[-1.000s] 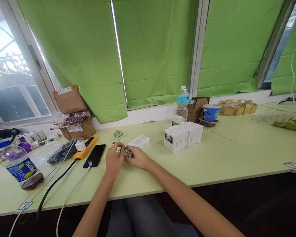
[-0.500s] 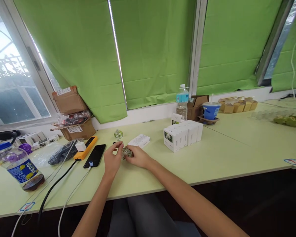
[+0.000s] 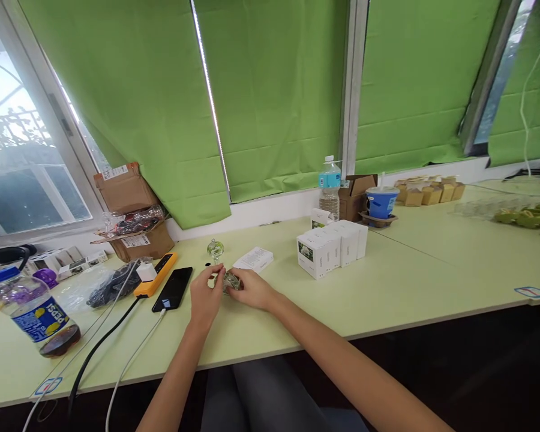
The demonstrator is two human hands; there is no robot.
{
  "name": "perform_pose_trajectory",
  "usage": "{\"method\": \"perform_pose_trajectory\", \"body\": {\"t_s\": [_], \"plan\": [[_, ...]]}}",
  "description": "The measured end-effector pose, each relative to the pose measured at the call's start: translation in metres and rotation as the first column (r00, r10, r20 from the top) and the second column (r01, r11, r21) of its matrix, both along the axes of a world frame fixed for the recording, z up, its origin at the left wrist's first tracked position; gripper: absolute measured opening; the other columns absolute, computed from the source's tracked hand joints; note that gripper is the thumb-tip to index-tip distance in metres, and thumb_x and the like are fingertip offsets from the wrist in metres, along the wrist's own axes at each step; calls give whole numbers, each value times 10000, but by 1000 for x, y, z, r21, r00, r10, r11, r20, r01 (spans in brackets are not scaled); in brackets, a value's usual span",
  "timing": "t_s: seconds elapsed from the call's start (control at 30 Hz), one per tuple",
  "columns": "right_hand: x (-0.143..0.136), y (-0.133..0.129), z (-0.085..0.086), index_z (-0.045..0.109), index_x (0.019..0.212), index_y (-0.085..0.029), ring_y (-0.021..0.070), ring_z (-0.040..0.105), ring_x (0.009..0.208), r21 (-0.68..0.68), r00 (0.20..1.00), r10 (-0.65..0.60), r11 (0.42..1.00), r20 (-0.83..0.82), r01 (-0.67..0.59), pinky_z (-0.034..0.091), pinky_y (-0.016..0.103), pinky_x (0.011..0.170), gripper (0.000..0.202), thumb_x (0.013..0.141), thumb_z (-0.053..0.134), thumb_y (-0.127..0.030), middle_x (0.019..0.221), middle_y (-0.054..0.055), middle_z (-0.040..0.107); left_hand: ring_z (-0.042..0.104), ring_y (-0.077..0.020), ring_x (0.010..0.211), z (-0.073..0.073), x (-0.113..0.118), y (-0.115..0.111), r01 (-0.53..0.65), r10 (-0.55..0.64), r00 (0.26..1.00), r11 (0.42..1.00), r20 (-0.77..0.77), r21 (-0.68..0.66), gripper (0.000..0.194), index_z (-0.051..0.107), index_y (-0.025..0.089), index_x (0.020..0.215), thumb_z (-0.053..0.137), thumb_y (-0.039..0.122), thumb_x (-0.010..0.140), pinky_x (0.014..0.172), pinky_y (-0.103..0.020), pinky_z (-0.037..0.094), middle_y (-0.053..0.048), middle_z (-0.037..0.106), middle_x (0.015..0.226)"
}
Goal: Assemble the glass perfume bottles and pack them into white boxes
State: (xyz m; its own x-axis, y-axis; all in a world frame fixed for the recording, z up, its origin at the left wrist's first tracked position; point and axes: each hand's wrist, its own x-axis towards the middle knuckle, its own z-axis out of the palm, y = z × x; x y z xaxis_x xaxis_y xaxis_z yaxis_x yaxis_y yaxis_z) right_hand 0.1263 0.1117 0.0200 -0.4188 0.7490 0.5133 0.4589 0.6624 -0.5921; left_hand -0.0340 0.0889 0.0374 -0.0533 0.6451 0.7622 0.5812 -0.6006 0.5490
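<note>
My right hand is closed around a small, round, clear glass piece, low over the table. At its left side, the thumb and fingers of my left hand are pinched together, touching or nearly touching the glass. Whatever sits between those fingertips is too small to make out. Just beyond my hands stands a rounded glass ornament with a yellow-green tint. Beside it lies a tiny black round thing. A flat white printed box rests a little to the right of the ornament.
Several white boxes stand grouped right of my hands, before a water bottle and a blue cup. To the left lie a phone, an orange power strip, cables and a Pepsi bottle.
The view has shifted slightly. My left fingertips have come down and closer to the glass piece, uncovering the tiny black thing. My right hand keeps its hold.
</note>
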Motion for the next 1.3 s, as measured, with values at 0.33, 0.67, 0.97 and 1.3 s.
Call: {"method": "perform_pose_trajectory", "body": {"t_s": [0.33, 0.67, 0.97, 1.3], "plan": [[0, 0, 1, 604, 950, -188, 165, 561, 764, 2, 1000, 2, 1000, -9, -1, 350, 239, 658, 166, 784, 620, -198, 869, 19, 665, 675, -211, 929, -2, -1, 2, 18, -15, 993, 1000, -121, 25, 133, 657, 233, 967, 558, 303, 913, 795, -343, 525, -53, 731, 999], [0, -1, 4, 574, 874, -188, 156, 557, 726, -9, 1000, 19, 1000, -14, -19, 355, 239, 638, 96, 789, 607, -216, 839, 20, 651, 677, -252, 924, -4, 2, 6, -59, 50, 964, 998, -260, -27, 121, 543, 245, 956, 582, 338, 889, 778, -370, 495, -69, 715, 1009], [1, -1, 4, 574, 876, -188, 157, 554, 725, 4, 1000, 18, 1000, -1, -18, 348, 238, 630, 115, 773, 622, -212, 839, 17, 655, 685, -276, 924, -6, 2, 6, -74, 68, 951, 997, -301, -7, 137, 529, 240, 954, 581, 348, 889, 775, -388, 491, -87, 716, 1011], [2, -4, 4, 595, 938, -190, 146, 522, 702, -12, 999, -26, 1000, 38, 26, 313, 231, 607, 157, 791, 628, -234, 824, 3, 630, 661, -208, 962, -1, -19, 5, -32, 31, 999, 997, -7, -72, 268, 497, 229, 1195, 471, 366, 966, 771, -326, 518, -71, 672, 1084]]}}
